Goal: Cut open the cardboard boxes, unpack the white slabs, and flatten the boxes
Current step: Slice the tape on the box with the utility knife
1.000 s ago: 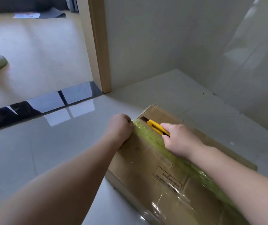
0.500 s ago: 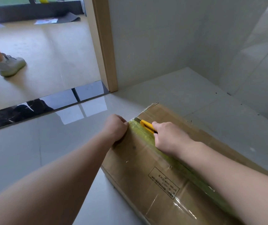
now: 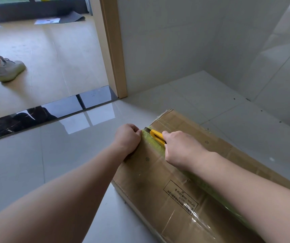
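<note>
A flat brown cardboard box point(image 3: 160, 181) lies on the glossy floor, sealed along its middle with green tape point(image 3: 154, 143) and clear tape. My right hand point(image 3: 181, 149) grips a yellow utility knife point(image 3: 157, 135) whose blade sits on the green tape near the box's far end. My left hand point(image 3: 127, 137) is curled over the far left corner of the box, its fingers gripping the edge by the tape. No white slab is visible; the box is closed.
A wooden door frame point(image 3: 114, 50) stands beyond the box, with a dark threshold strip point(image 3: 53, 113) across the doorway. Another person's leg and sneaker point(image 3: 7, 69) are on the beige floor past it. Tiled walls point(image 3: 246, 41) close off the right corner.
The knife and my right hand stay near the far end of the tape while my head lifts slightly; the other person's foot has come further into view at the left.
</note>
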